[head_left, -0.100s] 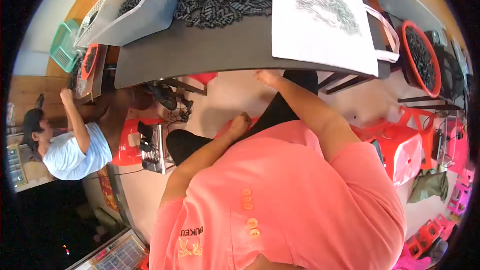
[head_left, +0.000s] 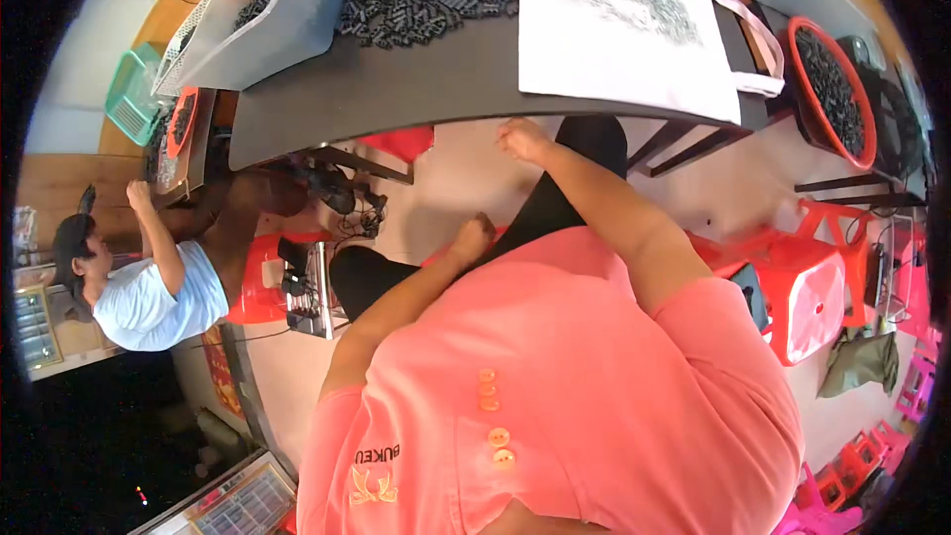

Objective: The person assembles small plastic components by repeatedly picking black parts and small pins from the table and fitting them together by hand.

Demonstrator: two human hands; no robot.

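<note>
My left hand (head_left: pixel 474 238) rests by my left thigh, its fingers curled into a loose fist with nothing showing in it. Above my right leg, just below the table's front edge, is my right hand (head_left: pixel 523 141). Its fingers are folded in, and no object shows in them. Beyond it, a white tote bag (head_left: pixel 584 64) with a dark printed pattern lies flat on the dark table (head_left: pixel 426 79) and slightly overhangs its edge. A heap of small black cylindrical parts (head_left: pixel 426 5) covers the table's back middle. Neither hand touches the bag or the parts.
A large translucent bin (head_left: pixel 248 50) with black parts stands at the table's left. Far right is a red basket (head_left: pixel 869 129) of similar parts. Red stools (head_left: pixel 807 287) stand on the right. A person in a light blue shirt (head_left: pixel 163 297) sits at the left, by a green basket (head_left: pixel 129 89).
The table and bag sit slightly higher and further left in view. My right hand has shifted a little up and left; both hands stay curled.
</note>
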